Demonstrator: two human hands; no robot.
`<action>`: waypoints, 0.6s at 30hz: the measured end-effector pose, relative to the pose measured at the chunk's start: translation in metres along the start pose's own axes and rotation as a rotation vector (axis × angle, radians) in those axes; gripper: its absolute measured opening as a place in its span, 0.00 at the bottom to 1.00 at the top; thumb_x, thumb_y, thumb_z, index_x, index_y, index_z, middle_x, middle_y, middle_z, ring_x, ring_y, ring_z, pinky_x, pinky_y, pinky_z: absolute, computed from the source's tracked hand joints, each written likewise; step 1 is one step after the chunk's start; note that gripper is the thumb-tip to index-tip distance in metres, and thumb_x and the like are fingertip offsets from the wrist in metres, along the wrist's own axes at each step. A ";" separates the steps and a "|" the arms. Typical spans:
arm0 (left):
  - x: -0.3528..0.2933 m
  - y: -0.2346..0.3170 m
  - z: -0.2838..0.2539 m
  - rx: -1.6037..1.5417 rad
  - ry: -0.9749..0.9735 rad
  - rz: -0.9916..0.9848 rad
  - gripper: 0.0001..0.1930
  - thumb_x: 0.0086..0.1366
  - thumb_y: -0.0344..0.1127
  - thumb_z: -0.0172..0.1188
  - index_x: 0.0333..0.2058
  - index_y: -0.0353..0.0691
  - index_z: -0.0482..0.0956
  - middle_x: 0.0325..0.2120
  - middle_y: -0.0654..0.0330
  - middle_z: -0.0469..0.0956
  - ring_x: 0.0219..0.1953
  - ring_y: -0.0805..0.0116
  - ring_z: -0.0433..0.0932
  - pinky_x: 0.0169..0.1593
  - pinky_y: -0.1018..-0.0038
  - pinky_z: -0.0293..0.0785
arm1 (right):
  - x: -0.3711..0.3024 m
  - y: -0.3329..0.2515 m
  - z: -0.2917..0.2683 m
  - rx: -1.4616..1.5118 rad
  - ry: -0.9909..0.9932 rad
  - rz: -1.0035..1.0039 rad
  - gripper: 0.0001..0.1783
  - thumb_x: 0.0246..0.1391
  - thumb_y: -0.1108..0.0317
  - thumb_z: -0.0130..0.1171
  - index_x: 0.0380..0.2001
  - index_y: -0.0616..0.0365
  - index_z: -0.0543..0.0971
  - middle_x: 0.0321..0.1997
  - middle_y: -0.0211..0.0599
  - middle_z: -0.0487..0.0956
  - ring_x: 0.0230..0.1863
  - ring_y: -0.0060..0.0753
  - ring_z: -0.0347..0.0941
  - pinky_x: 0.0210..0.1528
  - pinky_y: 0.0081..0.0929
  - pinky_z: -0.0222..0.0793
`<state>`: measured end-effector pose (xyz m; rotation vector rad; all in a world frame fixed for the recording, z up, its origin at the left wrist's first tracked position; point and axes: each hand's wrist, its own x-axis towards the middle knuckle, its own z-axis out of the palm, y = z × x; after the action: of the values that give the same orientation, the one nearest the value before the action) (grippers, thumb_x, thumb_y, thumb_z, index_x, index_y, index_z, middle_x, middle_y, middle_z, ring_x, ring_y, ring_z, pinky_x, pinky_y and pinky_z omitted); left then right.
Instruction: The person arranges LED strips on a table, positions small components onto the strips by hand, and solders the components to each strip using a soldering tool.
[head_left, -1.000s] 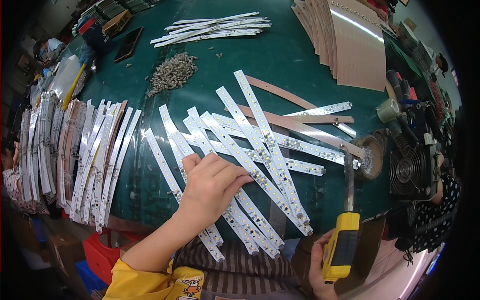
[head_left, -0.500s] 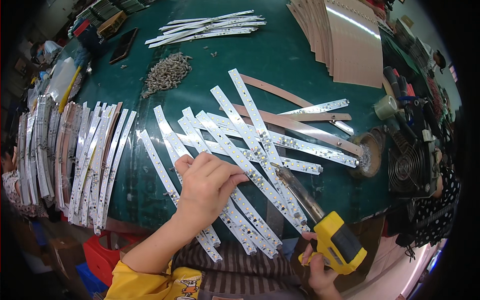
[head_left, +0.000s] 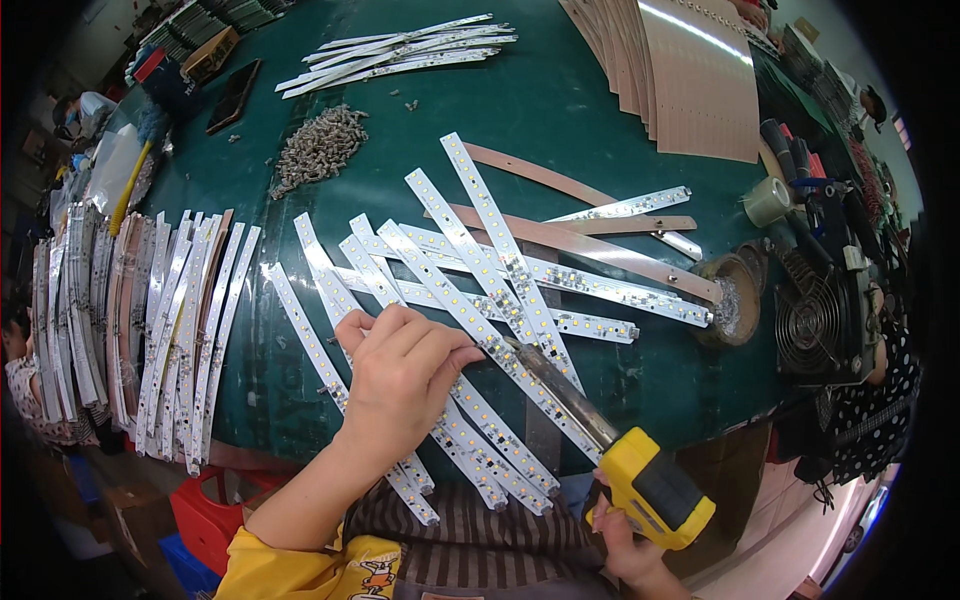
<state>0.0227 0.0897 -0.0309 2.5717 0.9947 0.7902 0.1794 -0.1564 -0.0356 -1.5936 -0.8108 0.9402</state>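
Note:
My right hand [head_left: 622, 535] grips a yellow and black soldering gun [head_left: 648, 490]. Its long metal tip points up and left, over a white LED strip [head_left: 440, 290] with small yellow chips. Close to that tip is my left hand [head_left: 400, 365], thumb and index finger pressed together at the strip's edge. Whatever the pinch holds, if anything, is too small to make out. Several more LED strips fan out under and around my left hand, their near ends reaching the table's front edge. Others lie crosswise beneath them, beside bare copper-coloured strips [head_left: 590, 255].
A heap of small grey parts [head_left: 320, 150] and a phone [head_left: 233, 97] lie farther back. Bundled strips [head_left: 185, 340] stand at left; loose strips [head_left: 400, 55] and brown boards [head_left: 690, 80] are at the far side. At right are a tape roll [head_left: 768, 200] and a fan [head_left: 808, 320].
The soldering gun has shifted left, bringing its tip from the right-hand strips to the strip by my left fingertips. My left hand keeps its pinch. The whole view has shifted slightly.

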 end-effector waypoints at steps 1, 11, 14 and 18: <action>0.000 0.000 0.000 -0.002 -0.001 0.006 0.05 0.53 0.33 0.67 0.27 0.45 0.79 0.24 0.69 0.77 0.31 0.68 0.71 0.42 0.65 0.54 | 0.001 -0.002 0.005 0.033 0.053 -0.016 0.21 0.59 0.72 0.52 0.53 0.72 0.67 0.42 0.47 0.76 0.27 0.24 0.69 0.30 0.23 0.68; 0.002 -0.002 -0.001 0.015 -0.030 0.023 0.04 0.53 0.32 0.66 0.27 0.46 0.79 0.24 0.70 0.77 0.32 0.68 0.71 0.43 0.64 0.54 | 0.009 -0.002 0.003 -0.032 -0.034 -0.002 0.17 0.58 0.75 0.52 0.50 0.70 0.71 0.33 0.39 0.76 0.26 0.23 0.69 0.30 0.22 0.68; 0.004 -0.001 0.001 0.023 0.016 0.027 0.04 0.51 0.32 0.67 0.24 0.48 0.79 0.22 0.71 0.75 0.29 0.69 0.70 0.42 0.66 0.53 | 0.008 -0.003 0.005 -0.044 -0.005 0.022 0.16 0.58 0.76 0.52 0.50 0.69 0.71 0.32 0.38 0.76 0.25 0.23 0.70 0.29 0.21 0.68; 0.004 -0.001 0.000 0.036 0.019 0.041 0.04 0.51 0.32 0.67 0.24 0.48 0.79 0.22 0.71 0.75 0.30 0.69 0.70 0.42 0.66 0.53 | 0.010 0.000 0.002 -0.070 -0.049 -0.048 0.16 0.57 0.77 0.52 0.50 0.68 0.71 0.32 0.37 0.76 0.26 0.22 0.70 0.30 0.20 0.68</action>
<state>0.0251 0.0927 -0.0300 2.6278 0.9737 0.8166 0.1820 -0.1465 -0.0373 -1.6094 -0.9205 0.9287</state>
